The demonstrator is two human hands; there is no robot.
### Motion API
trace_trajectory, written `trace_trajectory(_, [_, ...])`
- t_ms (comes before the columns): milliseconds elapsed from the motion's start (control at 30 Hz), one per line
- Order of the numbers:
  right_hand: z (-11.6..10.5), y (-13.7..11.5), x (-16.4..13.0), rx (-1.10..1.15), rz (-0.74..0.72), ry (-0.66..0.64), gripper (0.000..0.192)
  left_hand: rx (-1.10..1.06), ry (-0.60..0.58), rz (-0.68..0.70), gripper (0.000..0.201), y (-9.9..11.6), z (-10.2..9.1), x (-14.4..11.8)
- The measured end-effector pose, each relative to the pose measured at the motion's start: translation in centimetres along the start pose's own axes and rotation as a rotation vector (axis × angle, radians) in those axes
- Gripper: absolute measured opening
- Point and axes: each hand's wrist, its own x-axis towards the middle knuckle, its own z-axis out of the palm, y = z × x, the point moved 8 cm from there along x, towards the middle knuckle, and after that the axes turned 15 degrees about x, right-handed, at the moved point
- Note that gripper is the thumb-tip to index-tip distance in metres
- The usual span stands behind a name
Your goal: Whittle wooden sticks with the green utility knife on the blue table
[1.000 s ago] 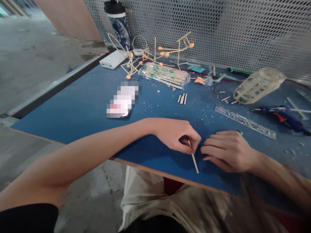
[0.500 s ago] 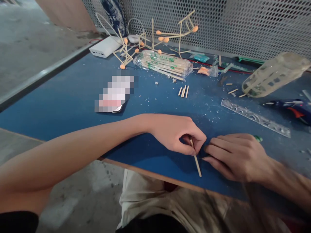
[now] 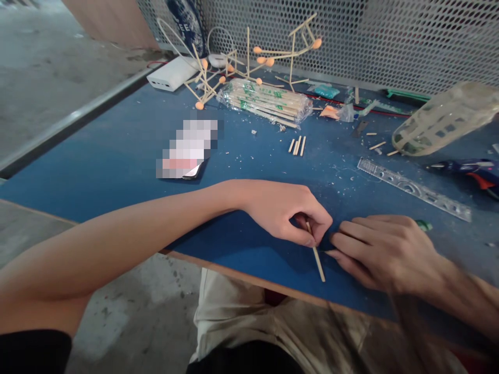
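1. Near the front edge of the blue table [image 3: 117, 161], at about 6 o'clock, the left hand [image 3: 283, 210] pinches a thin wooden stick [image 3: 317, 259]. Thumb and first finger are closed tight on its upper end.
2. That stick lies flat on the table and points down toward 5 o'clock. Its lower end stops close to the table edge.
3. Just beside it, at 3 o'clock from the left hand, the right hand [image 3: 380, 249] lies low on the table. Its fingers [image 3: 346, 241] are stretched out, close together, and their tips sit right next to the stick.
4. A small green thing [image 3: 424, 225] pokes out behind the right hand. It may be part of a tool under the palm, but the hand hides it, so I cannot tell if that hand grips anything.
5. Both hands are very near the front edge, so there is little room toward 6 o'clock.
6. Toward 12 o'clock there is open blue table up to three short sticks [image 3: 297, 146].
7. A clear ruler [image 3: 413, 188] lies at 2 o'clock, well apart from the hands.
8. A phone [image 3: 191, 148] lies at 10 o'clock.
9. Far back at 12 o'clock are a bag of sticks [image 3: 267, 101] and a stick model with orange balls [image 3: 249, 62].
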Motion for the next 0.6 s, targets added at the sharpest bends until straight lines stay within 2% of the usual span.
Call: trace_trajectory(600, [0.16, 0.18, -0.22, -0.006, -0.005, 0.005, 0.016, 0.051, -0.074, 0.012, 0.010, 0.05, 0.37, -0.05])
